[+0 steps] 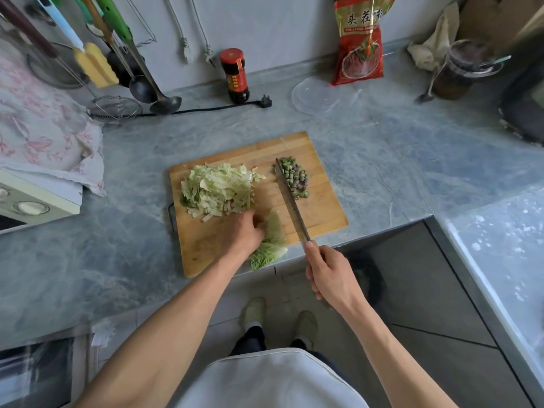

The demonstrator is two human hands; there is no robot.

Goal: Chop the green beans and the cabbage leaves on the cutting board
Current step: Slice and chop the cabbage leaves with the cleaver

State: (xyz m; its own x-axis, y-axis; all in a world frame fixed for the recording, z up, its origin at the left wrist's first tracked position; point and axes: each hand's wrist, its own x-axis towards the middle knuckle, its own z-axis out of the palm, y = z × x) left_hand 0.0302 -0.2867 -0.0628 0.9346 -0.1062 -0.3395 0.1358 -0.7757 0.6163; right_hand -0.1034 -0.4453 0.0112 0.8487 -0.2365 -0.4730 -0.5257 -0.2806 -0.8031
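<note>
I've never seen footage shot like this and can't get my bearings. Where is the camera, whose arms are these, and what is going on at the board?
There is no machine here, only a person. The single picture comes from a wide-angle camera worn on the head, looking down, which is why you see their own arms, apron and shoes.

On the grey counter lies a wooden cutting board. On it are a pile of shredded cabbage and a smaller heap of chopped green beans.

The left hand presses down a cabbage leaf that is not yet cut. The right hand grips the handle of a long knife, whose blade lies between the two piles.

Behind the board stand a sauce bottle and a red packet.
</note>
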